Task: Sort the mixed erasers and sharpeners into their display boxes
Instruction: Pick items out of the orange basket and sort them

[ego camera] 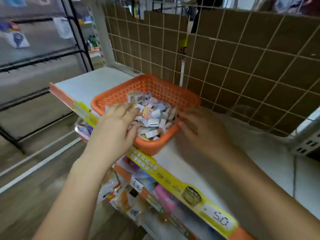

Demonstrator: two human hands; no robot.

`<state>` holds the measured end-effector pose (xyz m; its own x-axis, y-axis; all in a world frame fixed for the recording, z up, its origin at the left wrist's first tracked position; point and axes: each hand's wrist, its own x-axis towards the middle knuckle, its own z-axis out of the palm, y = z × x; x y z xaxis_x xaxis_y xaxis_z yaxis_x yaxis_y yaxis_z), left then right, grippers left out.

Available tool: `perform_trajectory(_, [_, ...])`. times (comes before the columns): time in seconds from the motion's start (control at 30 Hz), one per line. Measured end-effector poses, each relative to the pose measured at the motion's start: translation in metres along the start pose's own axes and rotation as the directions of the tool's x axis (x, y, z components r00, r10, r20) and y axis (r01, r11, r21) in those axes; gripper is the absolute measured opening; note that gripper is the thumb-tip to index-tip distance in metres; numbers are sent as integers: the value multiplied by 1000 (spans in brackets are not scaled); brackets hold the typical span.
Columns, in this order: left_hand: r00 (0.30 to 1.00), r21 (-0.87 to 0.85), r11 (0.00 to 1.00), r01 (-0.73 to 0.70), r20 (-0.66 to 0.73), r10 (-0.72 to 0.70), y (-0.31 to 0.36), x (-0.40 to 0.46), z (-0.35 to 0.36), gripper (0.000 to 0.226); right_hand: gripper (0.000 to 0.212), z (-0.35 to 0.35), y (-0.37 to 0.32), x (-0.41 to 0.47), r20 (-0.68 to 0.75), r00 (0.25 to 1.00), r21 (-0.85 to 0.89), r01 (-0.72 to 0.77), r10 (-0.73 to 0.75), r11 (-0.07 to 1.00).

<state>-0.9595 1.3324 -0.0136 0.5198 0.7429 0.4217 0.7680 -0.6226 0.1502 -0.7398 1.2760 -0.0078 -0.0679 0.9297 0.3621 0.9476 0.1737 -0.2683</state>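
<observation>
An orange perforated plastic basket [166,89] sits on a white shelf and is filled with several small erasers and sharpeners [152,115] in white, pink and grey wrappers. My left hand [114,130] reaches over the basket's near-left rim, its fingers spread and lying on the pile. My right hand [202,130] is at the basket's right rim, fingers extended toward it; motion blur hides whether they touch it. Neither hand visibly holds anything.
The white shelf [194,170] has a yellow and orange price strip [173,181] along its front edge. A wire grid backed with brown cardboard [242,58] rises behind the basket. Packaged goods [131,196] sit on the shelf below. Black racks [34,61] stand at left.
</observation>
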Motion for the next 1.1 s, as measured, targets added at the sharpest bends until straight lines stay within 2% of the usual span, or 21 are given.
perform_trajectory(0.1, [998,-13,998,54,20,-54,-39,6,0,52,28,12,-14,38,21,1000,33,1,-2,999])
perform_trajectory(0.23, [993,-40,992,118,35,-116,-76,25,3,40,31,33,-24,89,103,992,97,-78,68,992])
perform_trajectory(0.37, [975,-66,991,118,196,-103,-91,59,8,50,35,60,-24,135,255,962,45,-114,99,992])
perform_trajectory(0.47, [900,-20,979,202,398,-178,-92,85,14,59,41,72,-24,153,414,909,-25,-41,48,999])
perform_trajectory(0.53, [838,21,979,203,513,-185,-93,96,23,56,39,81,-21,159,482,875,-58,-7,34,998])
perform_trajectory(0.67, [744,90,985,148,646,-171,-91,105,37,47,32,93,-11,164,510,860,-82,21,24,996])
perform_trajectory(0.8, [779,85,985,153,602,-173,-93,107,40,47,29,93,-4,163,483,874,-24,-36,43,999])
perform_trajectory(0.93, [879,4,983,181,449,-164,-95,103,40,38,26,97,0,161,394,910,87,-176,129,980])
perform_trajectory(1.03, [920,-150,963,225,357,-160,-97,102,35,39,26,86,-2,155,294,923,270,-330,249,904])
perform_trajectory(1.1, [936,-282,925,255,313,-162,-99,101,30,41,31,73,-7,146,261,914,434,-400,312,807])
